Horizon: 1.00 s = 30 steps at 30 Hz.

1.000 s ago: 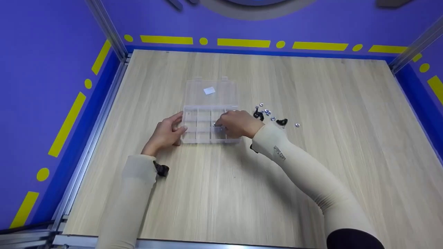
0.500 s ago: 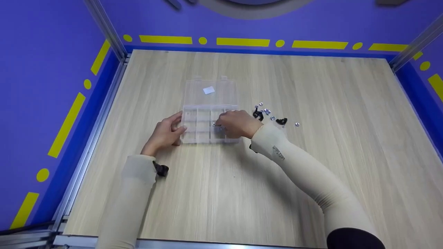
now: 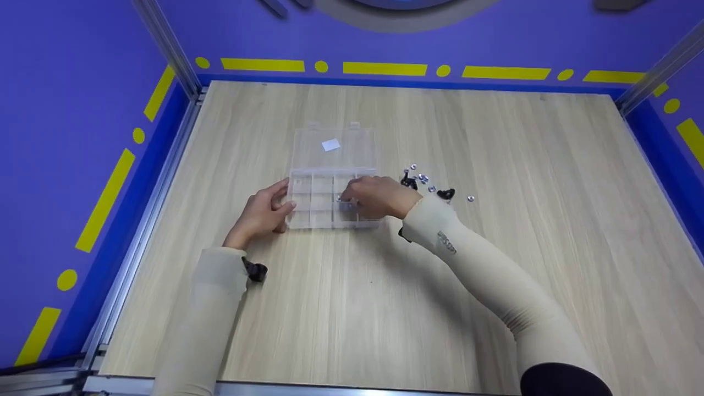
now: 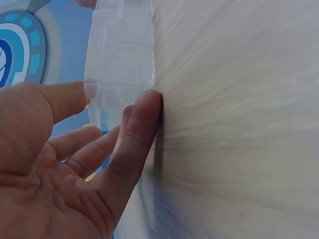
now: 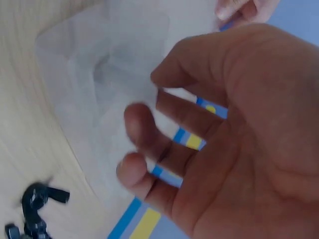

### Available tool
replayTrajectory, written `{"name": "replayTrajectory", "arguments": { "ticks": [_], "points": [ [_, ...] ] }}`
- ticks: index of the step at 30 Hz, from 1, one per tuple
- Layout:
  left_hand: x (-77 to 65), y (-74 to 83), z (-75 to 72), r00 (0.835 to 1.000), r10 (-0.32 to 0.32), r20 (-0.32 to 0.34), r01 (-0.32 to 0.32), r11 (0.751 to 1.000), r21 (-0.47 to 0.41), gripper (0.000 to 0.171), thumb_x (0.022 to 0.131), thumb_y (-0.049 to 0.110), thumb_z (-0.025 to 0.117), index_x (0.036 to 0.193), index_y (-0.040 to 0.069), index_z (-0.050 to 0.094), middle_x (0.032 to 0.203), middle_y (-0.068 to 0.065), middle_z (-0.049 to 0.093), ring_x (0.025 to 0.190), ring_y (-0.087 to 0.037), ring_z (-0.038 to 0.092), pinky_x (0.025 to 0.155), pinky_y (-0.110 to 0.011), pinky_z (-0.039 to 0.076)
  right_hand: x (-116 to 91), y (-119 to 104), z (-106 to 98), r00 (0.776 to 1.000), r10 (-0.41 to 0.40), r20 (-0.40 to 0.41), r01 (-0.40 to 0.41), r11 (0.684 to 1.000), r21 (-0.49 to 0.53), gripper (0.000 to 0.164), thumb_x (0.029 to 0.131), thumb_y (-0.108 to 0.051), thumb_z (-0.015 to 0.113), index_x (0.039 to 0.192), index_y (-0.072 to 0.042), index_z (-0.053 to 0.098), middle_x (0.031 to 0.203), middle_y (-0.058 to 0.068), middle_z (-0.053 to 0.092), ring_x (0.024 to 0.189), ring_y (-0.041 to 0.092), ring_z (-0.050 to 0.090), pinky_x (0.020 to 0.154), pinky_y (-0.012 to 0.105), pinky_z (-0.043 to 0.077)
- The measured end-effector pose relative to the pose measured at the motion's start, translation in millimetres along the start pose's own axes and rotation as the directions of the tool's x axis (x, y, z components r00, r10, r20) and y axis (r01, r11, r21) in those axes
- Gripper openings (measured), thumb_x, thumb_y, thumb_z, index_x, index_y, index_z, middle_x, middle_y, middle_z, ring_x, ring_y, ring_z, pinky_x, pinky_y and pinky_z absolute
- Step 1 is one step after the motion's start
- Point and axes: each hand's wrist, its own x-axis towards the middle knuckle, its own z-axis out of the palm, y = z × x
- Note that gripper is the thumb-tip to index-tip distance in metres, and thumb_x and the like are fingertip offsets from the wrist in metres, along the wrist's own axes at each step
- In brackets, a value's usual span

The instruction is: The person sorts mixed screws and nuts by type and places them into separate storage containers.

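A clear plastic compartment box (image 3: 322, 199) lies on the table with its lid (image 3: 308, 148) folded back. My left hand (image 3: 263, 212) holds the box's left side, thumb over the rim and fingers along the outside wall. In the left wrist view the little finger (image 4: 144, 112) reaches down to the tabletop. My right hand (image 3: 377, 195) is over the box's right half, thumb and index fingertips together inside a compartment. A small silver piece (image 3: 339, 198) shows right at those fingertips; its kind is too small to make out. The other right fingers (image 5: 144, 129) are loosely bent.
Right of the box lie several small silver ring-like pieces (image 3: 423, 178), with another piece (image 3: 471, 198) farther right. Two black curved parts lie among them, one black part (image 3: 409, 182) nearer the box and another black part (image 3: 446, 193). A white label (image 3: 330, 145) is on the lid.
Both hands stay almost in place at the box. The right fingertips keep to the same compartment, with only a slight shift of the whole view.
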Motion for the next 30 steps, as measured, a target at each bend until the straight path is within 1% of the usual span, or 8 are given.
{"name": "replayTrajectory", "arguments": {
  "ticks": [4, 8, 12, 17, 19, 22, 25, 30],
  "points": [
    [0.2, -1.3, 0.4, 1.0, -0.001, -0.002, 0.001, 1.0, -0.014, 0.064, 0.104, 0.019, 0.063, 0.162, 0.014, 0.035, 0.133, -0.008, 0.066, 0.055, -0.017, 0.064, 0.054, -0.027, 0.054, -11.6, 11.2, -10.5, 0.994, -0.037, -0.099, 0.045, 0.996, 0.075, 0.037, 0.097, 0.001, 0.062, 0.133, -0.005, 0.069, 0.137, 0.011, 0.065, 0.129, 0.029, 0.059, 0.106, 0.046, 0.048],
    [-0.1, -2.5, 0.2, 1.0, 0.012, -0.011, -0.012, 1.0, -0.001, 0.065, 0.104, 0.018, 0.063, 0.161, 0.013, 0.035, 0.127, -0.01, 0.068, 0.054, -0.016, 0.064, 0.053, -0.025, 0.052, -29.5, 24.2, -19.6, 0.975, -0.045, -0.219, 0.063, 0.995, 0.075, 0.035, 0.098, -0.001, 0.065, 0.132, -0.007, 0.07, 0.135, 0.008, 0.066, 0.125, 0.027, 0.061, 0.105, 0.043, 0.049],
    [-0.4, -1.0, 1.1, 1.0, 0.011, -0.009, -0.011, 1.0, 0.006, 0.065, 0.104, 0.018, 0.063, 0.162, 0.014, 0.034, 0.106, -0.012, 0.07, 0.054, -0.017, 0.064, 0.052, -0.025, 0.05, -49.0, 37.6, -21.9, 0.946, -0.024, -0.325, 0.051, 0.996, 0.076, 0.035, 0.096, 0.001, 0.067, 0.129, -0.009, 0.072, 0.13, 0.007, 0.068, 0.117, 0.025, 0.065, 0.099, 0.041, 0.053],
    [-0.5, 1.9, 1.9, 1.0, 0.003, -0.011, -0.003, 1.0, 0.01, 0.064, 0.104, 0.016, 0.062, 0.162, 0.013, 0.033, 0.096, -0.013, 0.067, 0.054, -0.018, 0.064, 0.051, -0.026, 0.05, -69.1, 53.2, -15.5, 0.911, -0.023, -0.412, 0.059, 0.995, 0.075, 0.029, 0.094, 0.004, 0.067, 0.12, -0.007, 0.075, 0.116, 0.009, 0.071, 0.099, 0.021, 0.069, 0.082, 0.038, 0.057],
    [-0.6, 2.5, 2.1, 1.0, 0.001, -0.01, -0.001, 1.0, 0.009, 0.064, 0.104, 0.016, 0.061, 0.162, 0.013, 0.033, 0.098, -0.013, 0.067, 0.054, -0.018, 0.064, 0.052, -0.026, 0.05, -75.6, 57.6, -11.0, 0.902, -0.031, -0.43, 0.07, 0.995, 0.075, 0.024, 0.095, 0.004, 0.066, 0.114, -0.007, 0.077, 0.107, 0.008, 0.072, 0.089, 0.02, 0.068, 0.075, 0.037, 0.057],
    [-1.0, 3.0, 2.0, 1.0, -0.001, -0.005, 0.002, 1.0, 0.01, 0.065, 0.105, 0.016, 0.061, 0.163, 0.013, 0.032, 0.105, -0.015, 0.067, 0.055, -0.019, 0.064, 0.052, -0.026, 0.051, -84.0, 62.3, -3.7, 0.898, -0.039, -0.438, 0.082, 0.994, 0.079, 0.017, 0.096, 0.001, 0.067, 0.106, -0.007, 0.078, 0.1, 0.007, 0.073, 0.085, 0.018, 0.068, 0.073, 0.037, 0.056],
    [-1.3, 3.6, 1.8, 1.0, -0.009, 0.002, 0.009, 1.0, 0.004, 0.065, 0.105, 0.016, 0.06, 0.163, 0.013, 0.031, 0.126, -0.015, 0.066, 0.055, -0.019, 0.064, 0.053, -0.026, 0.052, -91.8, 65.8, 3.9, 0.903, -0.033, -0.429, 0.076, 0.994, 0.082, 0.014, 0.096, 0.0, 0.07, 0.104, -0.006, 0.079, 0.1, 0.006, 0.073, 0.088, 0.019, 0.069, 0.075, 0.037, 0.057],
    [-0.6, 4.4, 2.1, 1.0, -0.019, 0.014, 0.019, 1.0, 0.001, 0.065, 0.106, 0.017, 0.059, 0.163, 0.013, 0.03, 0.154, -0.007, 0.051, 0.055, -0.017, 0.063, 0.055, -0.027, 0.055, -103.6, 72.8, 16.9, 0.907, -0.019, -0.421, 0.058, 0.995, 0.079, 0.011, 0.092, 0.003, 0.073, 0.1, -0.003, 0.079, 0.099, 0.008, 0.074, 0.088, 0.022, 0.07, 0.074, 0.037, 0.058]
  ]
}}
